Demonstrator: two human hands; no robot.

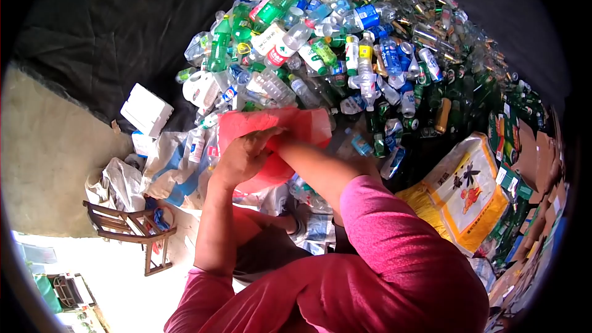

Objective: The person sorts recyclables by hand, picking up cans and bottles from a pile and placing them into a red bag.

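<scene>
A red plastic bag (265, 122) is spread in front of me, partly see-through at its right edge. My left hand (242, 155) is closed on the near side of the bag, its fingers bunched at the opening. My right forearm crosses to the same spot, and my right hand (279, 140) is mostly hidden by the bag and my left hand, so its fingers do not show. Just beyond the bag lies a big heap of used plastic bottles (296, 37) and cans. A blue-labelled bottle (361, 142) rests just right of the bag.
Glass bottles (462, 86) fill the heap's right side. A yellow and white printed sack (467, 188) and flattened cardboard (535, 154) lie right. At left are a white foam box (147, 111), white sacks (125, 182) and a small wooden chair (132, 225). Dark cloth (105, 31) hangs behind.
</scene>
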